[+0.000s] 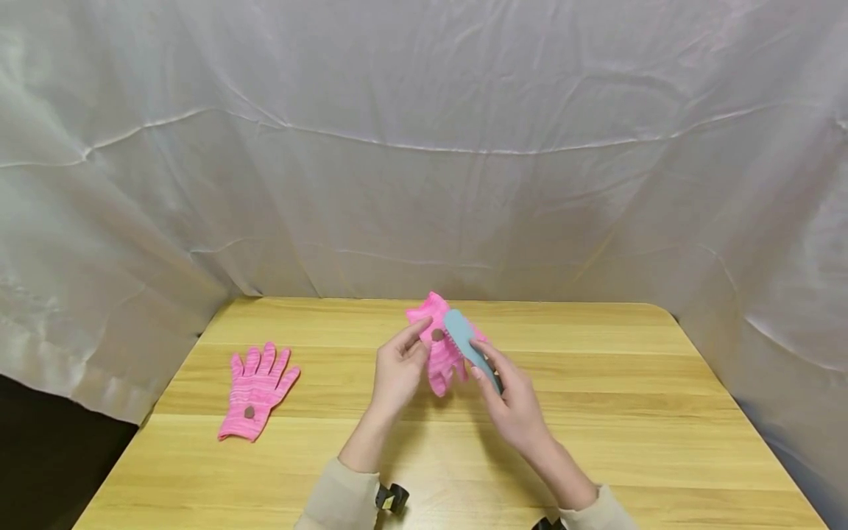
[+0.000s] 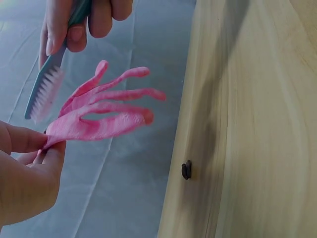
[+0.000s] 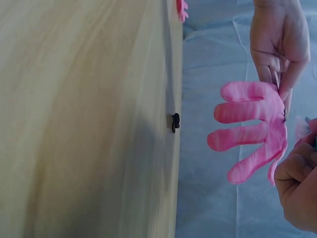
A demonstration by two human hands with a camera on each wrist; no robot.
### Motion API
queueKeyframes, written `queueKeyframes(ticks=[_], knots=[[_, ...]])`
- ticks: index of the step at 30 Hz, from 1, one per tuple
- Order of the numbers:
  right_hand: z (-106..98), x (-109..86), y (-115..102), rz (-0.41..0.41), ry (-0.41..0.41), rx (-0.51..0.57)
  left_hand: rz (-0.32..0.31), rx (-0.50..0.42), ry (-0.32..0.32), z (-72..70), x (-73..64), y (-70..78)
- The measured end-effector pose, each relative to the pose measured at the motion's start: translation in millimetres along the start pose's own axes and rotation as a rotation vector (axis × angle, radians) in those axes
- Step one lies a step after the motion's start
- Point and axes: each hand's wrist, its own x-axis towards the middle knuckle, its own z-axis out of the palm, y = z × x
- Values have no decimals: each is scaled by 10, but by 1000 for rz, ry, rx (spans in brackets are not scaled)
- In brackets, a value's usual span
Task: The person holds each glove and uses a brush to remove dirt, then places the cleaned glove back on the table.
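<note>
A pink knit glove [image 1: 439,361] with a round brown spot hangs raised above the table, its fingers dangling. My left hand [image 1: 400,370] pinches it near the cuff between thumb and fingers, clearest in the left wrist view. My right hand [image 1: 513,401] grips the handle of a teal brush [image 1: 461,335] with pale bristles [image 2: 47,94]. The brush head is beside the spot in the head view; whether the bristles touch the fabric I cannot tell. A second pink glove [image 1: 260,390], also bearing a brown spot, lies flat on the table at the left.
The wooden table [image 1: 629,427] stretches under both hands. Pale cloth curtains [image 1: 424,184] hang behind it and at both sides. A small dark thing [image 2: 186,169] sits near the table's far edge in both wrist views; its kind is unclear.
</note>
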Motion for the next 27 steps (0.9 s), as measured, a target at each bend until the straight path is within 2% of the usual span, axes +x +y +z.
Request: queueKeyframes(ticks=[9, 27], knots=[[40, -31, -28, 40, -48, -31, -46, 0, -77, 35, -20, -3], [33, -53, 0, 70, -80, -142, -58, -8, -56, 33, -19, 2]])
